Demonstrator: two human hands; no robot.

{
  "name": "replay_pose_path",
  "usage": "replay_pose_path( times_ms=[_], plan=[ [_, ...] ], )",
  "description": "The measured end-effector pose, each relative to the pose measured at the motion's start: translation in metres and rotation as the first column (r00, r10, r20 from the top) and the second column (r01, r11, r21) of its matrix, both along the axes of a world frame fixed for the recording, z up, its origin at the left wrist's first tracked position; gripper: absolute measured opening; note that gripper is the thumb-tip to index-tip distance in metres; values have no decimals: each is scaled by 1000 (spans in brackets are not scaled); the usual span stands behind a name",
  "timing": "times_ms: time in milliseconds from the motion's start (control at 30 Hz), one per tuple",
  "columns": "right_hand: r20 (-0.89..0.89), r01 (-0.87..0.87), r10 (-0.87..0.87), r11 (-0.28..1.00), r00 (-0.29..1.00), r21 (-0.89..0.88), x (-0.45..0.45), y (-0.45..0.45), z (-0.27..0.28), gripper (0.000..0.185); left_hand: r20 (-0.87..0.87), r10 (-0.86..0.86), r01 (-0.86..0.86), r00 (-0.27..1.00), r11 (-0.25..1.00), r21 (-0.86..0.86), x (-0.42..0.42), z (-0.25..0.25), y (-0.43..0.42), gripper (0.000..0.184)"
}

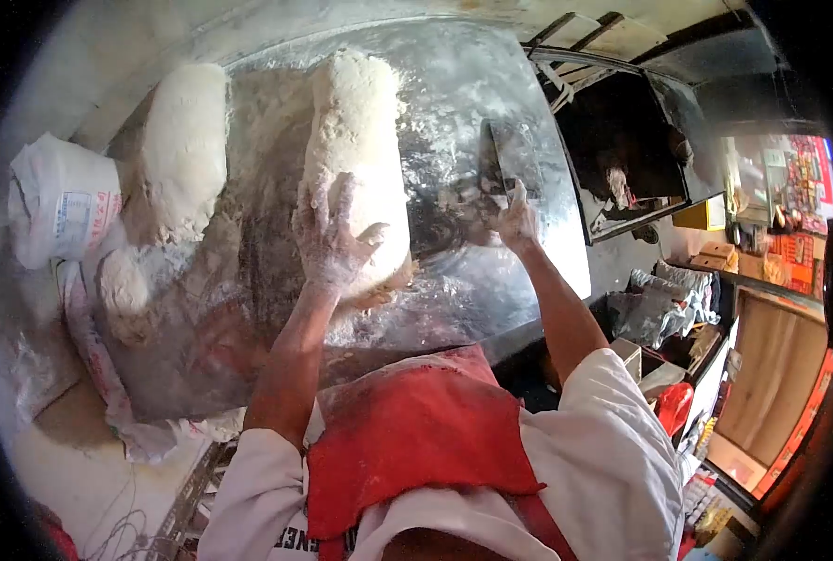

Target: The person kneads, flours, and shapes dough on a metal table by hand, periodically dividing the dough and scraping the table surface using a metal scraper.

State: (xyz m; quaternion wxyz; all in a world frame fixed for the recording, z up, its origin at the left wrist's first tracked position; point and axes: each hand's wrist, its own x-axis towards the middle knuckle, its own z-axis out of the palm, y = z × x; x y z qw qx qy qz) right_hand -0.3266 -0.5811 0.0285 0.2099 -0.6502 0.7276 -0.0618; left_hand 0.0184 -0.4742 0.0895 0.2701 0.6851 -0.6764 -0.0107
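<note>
A long, thick slab of pale dough lies on the floured metal worktop. My left hand, coated in flour, rests on the near part of this dough with its fingers spread. To the right, my right hand is closed round the handle end of a flat, dark blade over the worktop. Further left sit a second large dough mass and a smaller lump.
At the far left stands a white bucket wrapped in plastic, with a sack below it. An open dark metal box is beyond the worktop's right edge. Grey bags lie on the right.
</note>
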Motion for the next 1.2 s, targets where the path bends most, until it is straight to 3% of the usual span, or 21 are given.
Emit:
replay_pose_path(
  times_ms=[67,200,267,333,400,467,500,567,633,667,700,733,767,800,867,933,1067,1100,1133,1167,1200],
  plan=[
    [-13,39,-39,999,999,10,-10,1,19,59,75,48,-52,996,997,49,-3,4,-1,94],
    [242,194,-178,980,954,-42,-41,29,64,36,90,79,-92,993,983,156,-8,5,1,94],
    [353,321,-417,899,838,299,-42,51,83,30,48,64,-72,997,982,176,-4,-3,-1,96],
    [387,369,-491,862,780,349,-38,75,27,32,148,78,-99,986,985,140,-5,-2,-1,96],
    [632,103,-180,982,753,157,-22,105,-20,38,184,104,-121,977,989,84,-13,7,-1,92],
    [323,-224,176,968,930,116,26,117,-16,38,103,67,-77,992,992,100,-8,5,0,91],
    [331,-222,175,969,927,111,40,122,-10,38,111,65,-76,992,992,97,-6,7,0,91],
    [637,-196,24,960,770,201,55,133,13,25,118,49,-66,992,987,149,-4,7,2,89],
    [650,91,-496,829,575,552,30,140,45,21,-50,34,-22,998,974,225,16,-29,6,87],
    [778,148,-411,909,476,389,-6,147,-4,22,-222,26,40,975,956,290,24,-44,19,85],
    [789,92,-555,829,263,552,-30,151,30,59,-218,58,15,974,947,322,27,-36,44,85],
    [649,156,-760,644,23,749,-77,151,17,60,-151,60,-27,987,977,210,30,-12,66,83],
    [815,368,-539,817,213,444,-98,155,2,55,-75,62,-55,995,995,86,34,2,86,81],
    [754,396,-554,819,353,416,-118,151,22,45,-63,77,-70,995,992,107,40,-4,112,81],
    [661,563,-631,742,406,363,-145,151,45,31,19,116,-118,993,983,141,49,-21,169,79],
    [588,550,-557,807,587,215,-156,166,44,23,96,37,-71,995,926,370,43,-9,220,75],
    [496,431,-469,881,731,197,-124,217,15,31,161,-216,169,963,950,264,36,-35,276,74],
    [410,335,-329,940,851,60,-82,227,31,32,158,-218,171,963,948,267,36,-38,284,74],
    [466,332,-354,934,811,133,-44,240,43,33,130,-310,242,942,894,378,37,-40,290,73],
    [236,127,-149,986,960,108,-39,260,4,34,91,-396,309,914,822,478,39,-41,293,73],
    [347,132,-194,972,917,195,-7,275,12,34,85,-401,317,912,821,476,41,-41,294,73]
  ],
)
